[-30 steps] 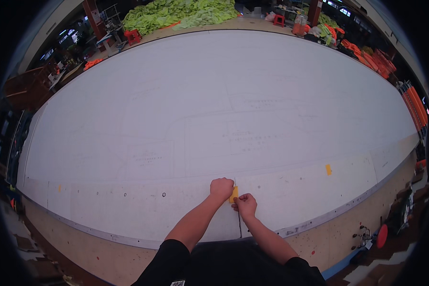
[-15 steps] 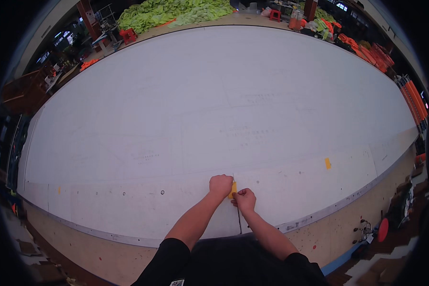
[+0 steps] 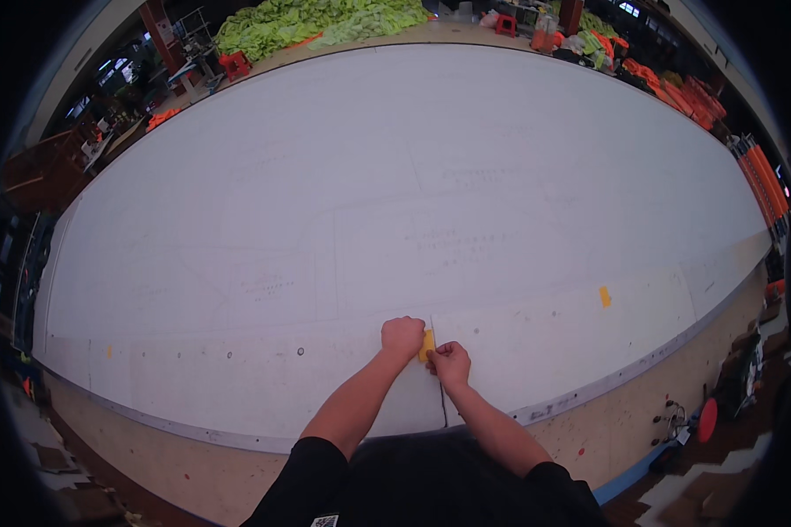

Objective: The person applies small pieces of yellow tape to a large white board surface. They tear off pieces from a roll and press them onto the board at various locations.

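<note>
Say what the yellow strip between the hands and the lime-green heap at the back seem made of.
Small yellow rectangular strip: perhaps matte paper or plastic tape, being thin and flat. Rumpled lime-green heap: likely soft, matte fabric, given its many folds; fibre unclear.

We had soft, even, rather dim light over the white tabletop. We saw small bright windows at the upper left. Fisheye distortion bowed the tabletop's edges, black swallowed the frame's corners, and faint marks near the centre looked washed out and soft.
</note>
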`<act>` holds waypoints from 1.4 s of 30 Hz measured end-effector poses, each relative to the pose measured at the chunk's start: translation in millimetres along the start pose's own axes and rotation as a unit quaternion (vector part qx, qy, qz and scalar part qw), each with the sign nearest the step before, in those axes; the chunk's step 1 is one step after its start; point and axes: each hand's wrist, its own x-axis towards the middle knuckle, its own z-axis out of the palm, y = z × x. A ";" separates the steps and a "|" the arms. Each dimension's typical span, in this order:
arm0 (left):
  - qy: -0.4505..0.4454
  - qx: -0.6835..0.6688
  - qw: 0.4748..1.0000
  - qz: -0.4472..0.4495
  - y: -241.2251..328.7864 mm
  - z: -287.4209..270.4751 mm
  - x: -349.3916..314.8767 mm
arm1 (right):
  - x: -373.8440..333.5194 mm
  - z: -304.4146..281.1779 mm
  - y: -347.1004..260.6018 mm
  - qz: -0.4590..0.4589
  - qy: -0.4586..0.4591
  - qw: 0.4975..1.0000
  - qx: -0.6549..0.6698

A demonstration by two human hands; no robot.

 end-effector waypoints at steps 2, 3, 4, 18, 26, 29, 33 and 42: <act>0.000 0.005 1.000 0.003 -2.0 -0.7 -3.2 | -0.2 1.2 0.1 0.008 -0.001 1.000 -0.008; 0.002 0.007 1.000 0.002 -3.9 -0.7 -3.3 | -0.4 2.6 -3.0 0.010 -0.003 1.000 -0.013; 0.001 0.006 1.000 0.002 -5.3 -0.3 -4.0 | -1.6 3.3 -5.5 0.019 -0.004 1.000 -0.010; 0.058 0.031 0.997 0.035 -12.9 14.5 -3.8 | 0.5 6.6 -18.7 0.053 -0.031 0.998 -0.029; 0.038 0.014 0.999 0.018 -15.3 15.9 -0.2 | 0.7 8.1 -13.8 0.034 -0.031 0.999 -0.015; 0.043 0.005 0.999 0.019 -12.4 12.5 -1.5 | 0.8 7.9 -10.1 0.017 -0.027 0.999 0.001; 0.049 0.005 0.999 0.010 -11.6 9.9 -3.9 | 1.1 9.1 -5.1 -0.002 -0.026 0.999 0.033; -0.015 0.008 1.000 -0.011 -18.2 -5.8 -8.5 | -5.4 18.2 -8.9 0.017 -0.024 0.999 -0.015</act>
